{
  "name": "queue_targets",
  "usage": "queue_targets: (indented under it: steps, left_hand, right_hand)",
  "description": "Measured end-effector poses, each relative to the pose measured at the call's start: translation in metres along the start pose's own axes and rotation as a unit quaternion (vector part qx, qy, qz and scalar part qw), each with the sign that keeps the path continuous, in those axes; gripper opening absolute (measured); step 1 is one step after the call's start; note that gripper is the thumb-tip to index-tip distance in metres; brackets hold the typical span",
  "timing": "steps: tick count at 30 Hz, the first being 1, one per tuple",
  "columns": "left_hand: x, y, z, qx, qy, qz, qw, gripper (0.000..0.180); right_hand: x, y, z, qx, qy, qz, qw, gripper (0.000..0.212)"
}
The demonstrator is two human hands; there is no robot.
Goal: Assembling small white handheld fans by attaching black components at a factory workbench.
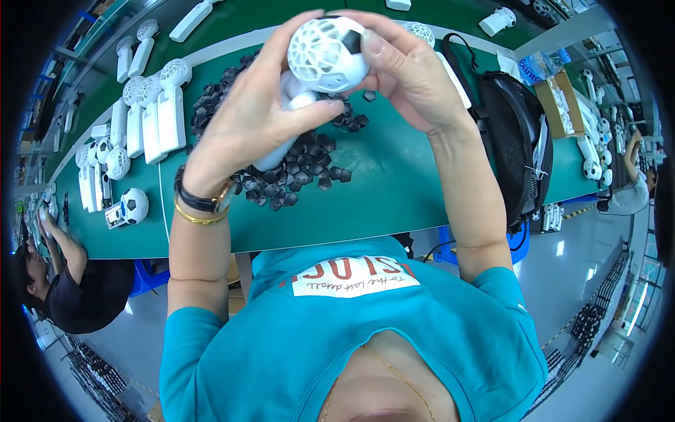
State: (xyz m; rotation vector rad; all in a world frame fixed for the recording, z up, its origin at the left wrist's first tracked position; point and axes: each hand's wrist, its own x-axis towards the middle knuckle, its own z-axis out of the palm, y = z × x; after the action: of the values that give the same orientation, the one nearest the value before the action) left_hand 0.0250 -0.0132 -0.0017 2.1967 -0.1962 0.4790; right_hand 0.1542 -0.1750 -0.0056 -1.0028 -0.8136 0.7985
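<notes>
Over the table I hold up a white handheld device with a football-shaped lattice head (320, 56). My left hand (242, 116) wraps round its neck and the left side of the head, fingers partly hidden behind it. Part of its white body (274, 155) shows below that hand. Against the ball's right side, the thumb of my right hand (415, 77) presses beside a black pentagon panel (351, 41) set in the lattice; the other fingers curl behind the ball. Loose black pentagon pieces (299, 169) lie heaped under and around my left hand.
White devices with lattice heads (169, 116) lie in rows on the left, near one with a black-and-white ball (134, 206). A black backpack (513, 141), a water bottle (541, 65) and an open carton (560, 105) stand at right. Co-workers sit at left (77, 288) and far right (629, 193).
</notes>
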Motion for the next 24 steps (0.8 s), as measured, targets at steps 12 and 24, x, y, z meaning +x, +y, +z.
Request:
queue_targets:
  steps: [12, 24]
  left_hand:
    - [-0.026, -0.024, 0.013, -0.326, 0.061, -0.263, 0.906, 0.074]
    - [-0.036, -0.028, 0.042, -0.419, 0.138, -0.237, 0.866, 0.065]
  right_hand:
    - [-0.023, 0.067, -0.066, -0.665, 0.034, -0.082, 0.742, 0.016]
    - [-0.02, 0.037, 0.015, -0.166, 0.148, -0.002, 0.975, 0.015]
